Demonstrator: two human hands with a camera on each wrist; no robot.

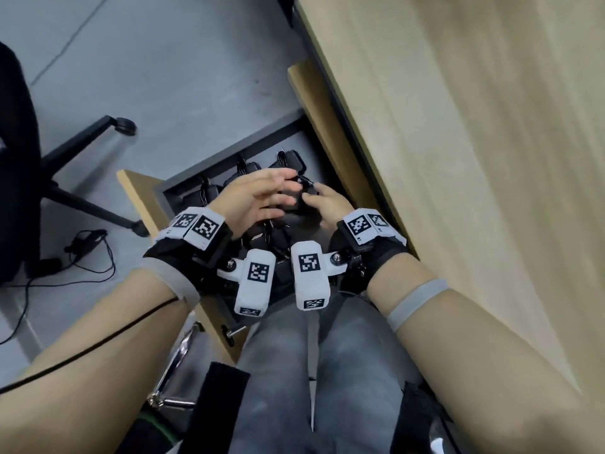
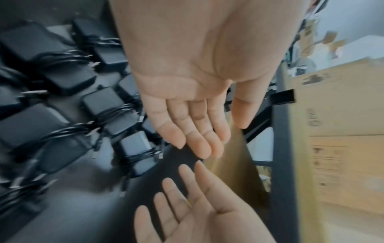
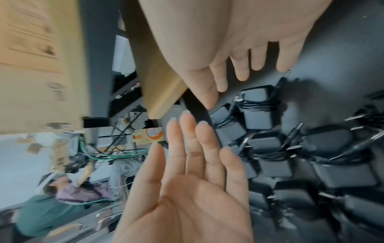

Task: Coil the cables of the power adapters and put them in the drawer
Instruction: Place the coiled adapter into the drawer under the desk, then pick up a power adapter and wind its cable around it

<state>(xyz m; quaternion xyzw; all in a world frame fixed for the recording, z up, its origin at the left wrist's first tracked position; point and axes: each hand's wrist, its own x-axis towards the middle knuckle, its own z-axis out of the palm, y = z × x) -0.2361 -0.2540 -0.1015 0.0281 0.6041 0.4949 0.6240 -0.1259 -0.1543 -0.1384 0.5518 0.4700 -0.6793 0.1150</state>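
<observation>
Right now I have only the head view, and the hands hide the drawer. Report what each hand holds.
Observer: In the left wrist view the left hand is flat, its palm bare, holding nothing.
Operator: Now the right.
Observer: In the right wrist view the right hand is empty too, fingers straight, above the drawer.
Operator: Check the cables down there.
Observer: The adapters lie side by side in the drawer. Each one I can make out has its cable wrapped round its body.
</observation>
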